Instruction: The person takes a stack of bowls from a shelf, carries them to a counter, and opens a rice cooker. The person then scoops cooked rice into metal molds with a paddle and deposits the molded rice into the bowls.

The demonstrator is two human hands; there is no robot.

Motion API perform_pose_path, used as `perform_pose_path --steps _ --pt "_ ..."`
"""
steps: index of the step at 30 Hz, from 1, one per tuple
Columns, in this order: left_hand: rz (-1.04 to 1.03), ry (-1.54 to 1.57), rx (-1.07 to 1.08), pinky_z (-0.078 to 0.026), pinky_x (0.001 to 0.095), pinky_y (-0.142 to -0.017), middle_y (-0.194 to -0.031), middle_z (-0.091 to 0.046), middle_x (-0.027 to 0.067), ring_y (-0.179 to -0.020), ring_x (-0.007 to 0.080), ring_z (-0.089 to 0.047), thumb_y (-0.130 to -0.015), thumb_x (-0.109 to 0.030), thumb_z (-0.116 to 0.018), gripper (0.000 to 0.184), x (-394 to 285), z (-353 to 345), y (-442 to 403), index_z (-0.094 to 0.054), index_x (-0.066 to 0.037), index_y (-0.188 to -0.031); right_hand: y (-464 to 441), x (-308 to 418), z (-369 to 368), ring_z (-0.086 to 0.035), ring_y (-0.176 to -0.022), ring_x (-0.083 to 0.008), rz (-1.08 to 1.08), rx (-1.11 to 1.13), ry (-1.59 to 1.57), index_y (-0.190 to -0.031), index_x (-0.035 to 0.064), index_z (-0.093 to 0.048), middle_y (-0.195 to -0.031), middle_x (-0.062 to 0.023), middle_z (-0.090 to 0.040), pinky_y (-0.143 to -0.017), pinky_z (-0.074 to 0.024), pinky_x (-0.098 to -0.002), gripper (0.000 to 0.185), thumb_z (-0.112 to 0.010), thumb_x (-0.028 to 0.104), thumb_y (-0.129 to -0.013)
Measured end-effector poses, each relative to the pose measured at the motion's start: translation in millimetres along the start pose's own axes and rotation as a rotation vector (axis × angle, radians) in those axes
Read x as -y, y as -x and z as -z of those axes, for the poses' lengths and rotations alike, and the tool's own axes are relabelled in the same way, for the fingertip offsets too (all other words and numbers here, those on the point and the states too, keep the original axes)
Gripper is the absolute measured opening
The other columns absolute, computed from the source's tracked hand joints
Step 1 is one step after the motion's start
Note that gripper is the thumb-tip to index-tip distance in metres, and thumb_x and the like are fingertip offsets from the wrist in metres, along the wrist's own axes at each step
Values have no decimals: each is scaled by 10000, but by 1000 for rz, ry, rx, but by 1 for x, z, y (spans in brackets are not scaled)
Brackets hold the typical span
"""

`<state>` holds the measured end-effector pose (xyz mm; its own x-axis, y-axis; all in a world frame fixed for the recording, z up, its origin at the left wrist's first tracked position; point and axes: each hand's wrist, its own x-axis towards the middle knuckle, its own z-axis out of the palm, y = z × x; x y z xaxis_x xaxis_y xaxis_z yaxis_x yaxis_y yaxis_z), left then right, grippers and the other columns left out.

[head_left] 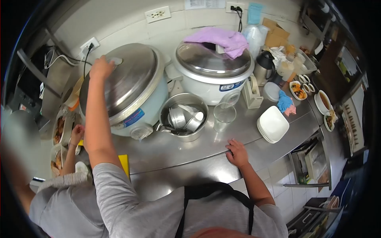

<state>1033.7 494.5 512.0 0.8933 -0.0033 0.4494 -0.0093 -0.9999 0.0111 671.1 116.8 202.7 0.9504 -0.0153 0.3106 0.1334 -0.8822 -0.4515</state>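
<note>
Grey shirt (158, 218) and black apron (216, 188) lie nearest, on the wearer's side of the steel pot (183, 137), which holds metal cups (177, 118) and other utensils. Left of the pot stands a pale blue rice cooker (152, 101), its round metal lid (131, 79) on top. The wearer's left hand (102, 68) is at the lid handle (117, 60), up and to the left of the pot, with its fingers bent over it; the fingertips are hidden, so how firm the hold is cannot be told. Most of the lid spreads from those fingers toward the pot. Being round, it has no long axis; its domed face is upward. The handle's pale end sticks out past the fingers on the pot's side, and its long axis seems to run that way, though the hand covers much of it.

Well apart from the lid, the right hand (238, 152) is right of the pot and nearer the wearer, fingers loosely spread at the counter (190, 156), holding nothing. Just right of the pot stands a clear glass (224, 118); farther right are stacked white bowls (274, 123). Behind the pot is a white cooker (208, 87) under a purple cloth (224, 39). A co-worker's hand (76, 134) shows far left of the pot.
</note>
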Motion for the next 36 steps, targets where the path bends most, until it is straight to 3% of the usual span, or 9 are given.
perform_pose_path --steps 5,8,10,17,20,23,27,33,36 --pt "-86 -138 193 -409 417 -829 -1053 -532 185 -990 360 -497 -715 -266 -525 405 16 -29 -36 -506 -56 -1061 2 -1 -5 -432 -1103 -259 -22 -34 -29 -914 109 -583 -1108 -75 -519 -923 -322 -412 249 -596 168 -672" --pt "-188 -74 170 -406 389 -832 -1037 -540 212 -1001 326 -502 -691 -218 -549 384 35 -58 -64 -543 -21 -1021 3 -2 -3 -430 -1106 -255 -27 -31 -31 -914 107 -581 -1114 -79 -515 -925 -324 -408 240 -586 166 -681" --pt "-251 47 189 -403 405 -817 -985 -540 258 -961 366 -511 -668 -162 -541 373 41 -61 -69 -523 51 -974 3 -2 -3 -430 -1108 -253 -48 -29 -36 -915 105 -580 -1117 -78 -513 -927 -323 -406 237 -579 163 -685" --pt "-187 62 333 -410 408 -797 -975 -546 251 -962 374 -505 -684 -130 -541 343 46 -67 -85 -532 40 -981 4 -6 -6 -457 -1077 -257 -10 -58 -12 -905 111 -576 -1099 -83 -523 -899 -346 -398 249 -584 147 -659" --pt "-208 53 273 -443 409 -697 -866 -581 233 -851 360 -565 -688 -81 -493 339 56 -81 -93 -509 54 -998 6 -7 -9 -437 -1097 -242 -17 -53 -12 -911 114 -580 -1120 -74 -511 -925 -323 -393 237 -573 168 -680" --pt "-277 53 194 -422 404 -759 -918 -567 248 -915 375 -538 -702 -81 -479 331 74 -106 -109 -504 58 -1001 7 -7 -9 -436 -1093 -243 -15 -69 -9 -914 114 -581 -1120 -70 -512 -914 -328 -389 239 -571 167 -680" --pt "-203 68 278 -379 400 -852 -1070 -511 234 -1036 361 -461 -715 -127 -507 406 54 -81 -90 -464 5 -1097 10 -6 -10 -429 -1100 -237 -23 -74 16 -919 120 -581 -1123 -63 -511 -915 -323 -390 238 -566 176 -688" --pt "-106 -14 291 -375 401 -877 -1095 -496 234 -1053 363 -451 -730 -146 -503 438 18 -44 -55 -423 -1 -1136 13 -6 -14 -414 -1118 -227 -44 -56 62 -935 124 -576 -1132 -50 -508 -925 -314 -398 243 -559 189 -701" --pt "-72 -117 216 -359 416 -900 -1158 -439 245 -1085 395 -410 -746 -197 -507 505 35 -67 -64 -357 -13 -1191 13 -7 -16 -410 -1124 -225 -42 -39 68 -942 123 -573 -1140 -51 -502 -927 -312 -406 248 -558 191 -705"
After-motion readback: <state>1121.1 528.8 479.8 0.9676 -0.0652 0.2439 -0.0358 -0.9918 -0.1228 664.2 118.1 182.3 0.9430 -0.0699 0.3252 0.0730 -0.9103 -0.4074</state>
